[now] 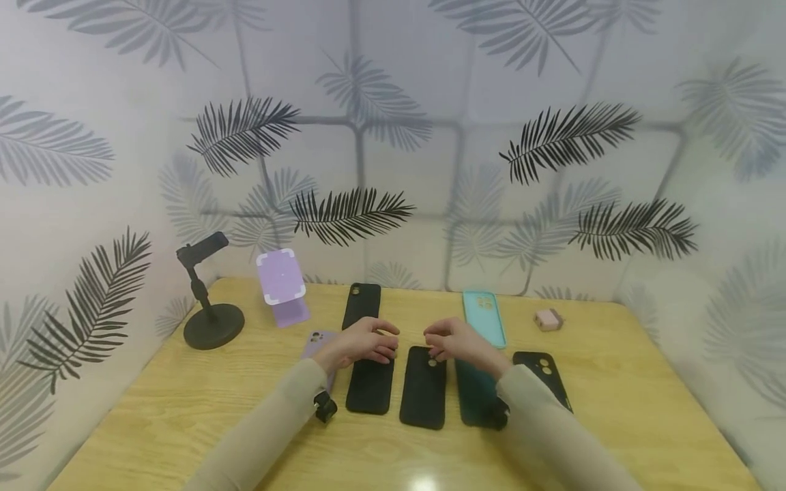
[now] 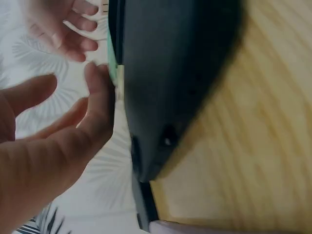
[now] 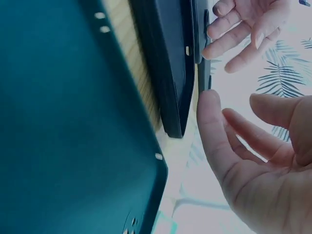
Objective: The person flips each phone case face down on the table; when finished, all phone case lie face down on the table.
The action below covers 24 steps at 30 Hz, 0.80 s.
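Above a row of phone cases, my left hand (image 1: 365, 341) and right hand (image 1: 460, 343) face each other, fingers loosely bent and nothing held. Beneath the left one lies a black phone case (image 1: 370, 392), partly covered by it. Another black phone case (image 1: 422, 395) has its camera end below my right fingertips. A dark teal phone case (image 1: 475, 402) sits under the right wrist and shows large in the right wrist view. Partly behind the left hand are a lilac phone case (image 1: 316, 342) and a third black case (image 1: 362, 303).
A light turquoise phone case (image 1: 485, 317) lies at the back, and a black case (image 1: 543, 372) beside my right forearm. A pink charger block (image 1: 548, 319) is farther right. At the back left stand a black phone stand (image 1: 213, 326) and a lilac folding stand (image 1: 281, 276).
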### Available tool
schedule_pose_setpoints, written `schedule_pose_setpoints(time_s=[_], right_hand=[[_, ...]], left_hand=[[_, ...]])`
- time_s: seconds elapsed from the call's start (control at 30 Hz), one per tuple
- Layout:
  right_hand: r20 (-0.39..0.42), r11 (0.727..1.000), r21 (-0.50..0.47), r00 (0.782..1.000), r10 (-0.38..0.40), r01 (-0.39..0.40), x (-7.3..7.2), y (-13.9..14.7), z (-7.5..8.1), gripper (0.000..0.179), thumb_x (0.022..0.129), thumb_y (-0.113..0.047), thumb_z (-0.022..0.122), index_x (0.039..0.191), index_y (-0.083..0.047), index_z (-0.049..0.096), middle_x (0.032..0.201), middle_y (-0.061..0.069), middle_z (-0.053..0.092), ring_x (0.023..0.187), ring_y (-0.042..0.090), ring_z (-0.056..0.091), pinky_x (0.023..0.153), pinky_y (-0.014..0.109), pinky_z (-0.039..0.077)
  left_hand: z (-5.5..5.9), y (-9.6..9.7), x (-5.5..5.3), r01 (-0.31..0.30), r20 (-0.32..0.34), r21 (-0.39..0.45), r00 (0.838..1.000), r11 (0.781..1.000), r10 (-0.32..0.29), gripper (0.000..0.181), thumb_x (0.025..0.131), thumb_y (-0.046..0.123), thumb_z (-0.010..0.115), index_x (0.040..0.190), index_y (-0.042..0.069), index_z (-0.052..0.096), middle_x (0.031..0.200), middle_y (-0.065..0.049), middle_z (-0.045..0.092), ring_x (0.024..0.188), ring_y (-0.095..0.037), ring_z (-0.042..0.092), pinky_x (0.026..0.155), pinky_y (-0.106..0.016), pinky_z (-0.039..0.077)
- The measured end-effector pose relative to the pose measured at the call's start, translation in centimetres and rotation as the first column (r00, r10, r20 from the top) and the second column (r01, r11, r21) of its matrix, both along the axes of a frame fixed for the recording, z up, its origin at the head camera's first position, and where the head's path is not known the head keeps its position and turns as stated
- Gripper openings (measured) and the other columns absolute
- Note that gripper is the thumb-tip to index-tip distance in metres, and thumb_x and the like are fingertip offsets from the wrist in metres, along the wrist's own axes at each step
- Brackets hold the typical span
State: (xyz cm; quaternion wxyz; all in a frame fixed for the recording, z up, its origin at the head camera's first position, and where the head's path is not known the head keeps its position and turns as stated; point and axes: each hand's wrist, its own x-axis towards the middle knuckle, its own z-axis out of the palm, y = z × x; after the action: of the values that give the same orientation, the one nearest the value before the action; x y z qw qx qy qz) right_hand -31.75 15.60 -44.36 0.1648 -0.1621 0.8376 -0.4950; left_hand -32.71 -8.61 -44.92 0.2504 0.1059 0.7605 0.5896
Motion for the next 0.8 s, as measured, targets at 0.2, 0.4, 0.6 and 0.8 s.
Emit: schedule_pose_setpoints(time_s=[0.2, 0.4, 0.6, 0.8], right_hand=[[-0.019, 0.994, 0.075, 0.997, -0.073, 0.075, 1.5, 1.4, -0.1, 0.038, 0.101, -0.016, 0.055, 0.128, 0.011, 0.058, 0.115, 0.025, 0.066, 0.087, 0.029, 0.072, 0.073, 0.038, 0.061], [0.005, 0.995, 0.063, 0.997, -0.077, 0.077, 2.5, 2.3, -0.3, 0.034, 0.1, -0.014, 0.055, 0.122, 0.012, 0.061, 0.096, 0.022, 0.071, 0.081, 0.027, 0.071, 0.07, 0.036, 0.061], [0.032, 0.998, 0.048, 0.998, -0.045, 0.043, 3.0, 2.5, -0.4, 0.03, 0.099, -0.014, 0.056, 0.113, 0.01, 0.066, 0.092, 0.021, 0.072, 0.08, 0.027, 0.072, 0.069, 0.037, 0.061], [0.062, 0.997, 0.066, 0.997, -0.039, 0.035, 3.2, 2.2, -0.2, 0.03, 0.099, -0.016, 0.056, 0.109, 0.01, 0.068, 0.099, 0.022, 0.072, 0.085, 0.029, 0.072, 0.072, 0.039, 0.061]], left_hand=[[0.1, 0.4, 1.1, 0.09, -0.007, -0.015, 0.996, 0.996, -0.09, 0.046, 0.099, 0.01, 0.056, 0.141, -0.007, 0.045, 0.13, -0.027, 0.058, 0.112, -0.035, 0.064, 0.088, -0.041, 0.058], [0.1, 1.0, 1.7, 0.143, -0.042, -0.03, 0.989, 0.989, -0.144, 0.048, 0.1, 0.011, 0.055, 0.143, -0.007, 0.042, 0.129, -0.027, 0.059, 0.111, -0.034, 0.064, 0.09, -0.042, 0.057], [0.4, 1.9, 2.0, 0.146, -0.049, -0.053, 0.988, 0.988, -0.149, 0.049, 0.099, 0.012, 0.058, 0.142, -0.006, 0.045, 0.133, -0.025, 0.057, 0.118, -0.037, 0.06, 0.091, -0.043, 0.056], [0.4, 2.4, 2.1, 0.127, -0.037, -0.07, 0.991, 0.989, -0.13, 0.046, 0.099, 0.01, 0.058, 0.14, -0.006, 0.046, 0.134, -0.024, 0.055, 0.12, -0.036, 0.059, 0.091, -0.043, 0.056]])
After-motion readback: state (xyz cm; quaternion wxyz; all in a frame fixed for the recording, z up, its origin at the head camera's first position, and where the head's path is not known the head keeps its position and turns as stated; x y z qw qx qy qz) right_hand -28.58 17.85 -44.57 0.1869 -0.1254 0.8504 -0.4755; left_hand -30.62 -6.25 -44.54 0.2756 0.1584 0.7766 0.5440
